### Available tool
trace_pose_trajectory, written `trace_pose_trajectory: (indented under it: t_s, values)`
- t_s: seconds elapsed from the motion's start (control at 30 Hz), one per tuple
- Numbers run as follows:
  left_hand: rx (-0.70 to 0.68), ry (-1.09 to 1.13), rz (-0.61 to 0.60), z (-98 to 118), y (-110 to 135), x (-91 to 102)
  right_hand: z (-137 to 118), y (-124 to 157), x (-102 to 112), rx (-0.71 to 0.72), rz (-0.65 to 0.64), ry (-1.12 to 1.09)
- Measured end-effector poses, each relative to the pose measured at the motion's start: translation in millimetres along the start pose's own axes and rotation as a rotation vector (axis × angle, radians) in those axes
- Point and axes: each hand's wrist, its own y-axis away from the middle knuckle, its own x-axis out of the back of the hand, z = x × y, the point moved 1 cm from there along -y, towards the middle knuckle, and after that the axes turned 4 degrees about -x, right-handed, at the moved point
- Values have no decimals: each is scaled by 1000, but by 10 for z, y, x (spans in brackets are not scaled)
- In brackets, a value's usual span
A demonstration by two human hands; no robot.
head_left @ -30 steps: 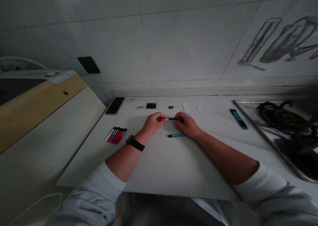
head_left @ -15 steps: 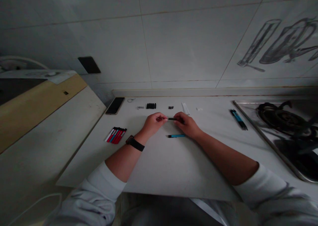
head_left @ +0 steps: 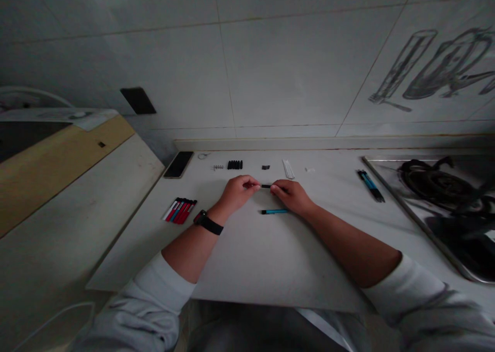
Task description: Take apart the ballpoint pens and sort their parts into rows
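Note:
My left hand (head_left: 238,191) and my right hand (head_left: 293,195) meet over the white countertop (head_left: 270,254), and between their fingertips they hold a small black pen part (head_left: 265,186). The left fingers pinch something thin at its left end; I cannot tell what it is. A blue pen barrel (head_left: 275,211) lies on the counter just in front of my right hand. A black watch (head_left: 208,223) is on my left wrist.
A bunch of red, blue and black pens (head_left: 180,210) lies to the left. Along the back are a phone (head_left: 178,164), small springs (head_left: 218,168), black grips (head_left: 235,164), a small black piece (head_left: 265,167) and white refills (head_left: 288,169). Two blue pens (head_left: 370,185) lie beside the gas stove (head_left: 444,197).
My right hand has slid a little to the left along the black part, so less of it shows between the hands. Everything on the counter stays where it was.

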Motion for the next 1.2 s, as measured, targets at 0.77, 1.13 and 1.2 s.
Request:
trace_pose_trajectory:
  t_s: [0.77, 1.13, 1.2]
  values:
    - [-45, -128, -111, -9, 10, -36, -45, 10, -3, 5, 54, 56]
    - [-187, -202, -123, 8, 14, -53, -65, 22, -19, 87, 15, 143]
    - [-224, -230, -148, 18, 14, -59, -111, 34, -27, 104, -13, 155]
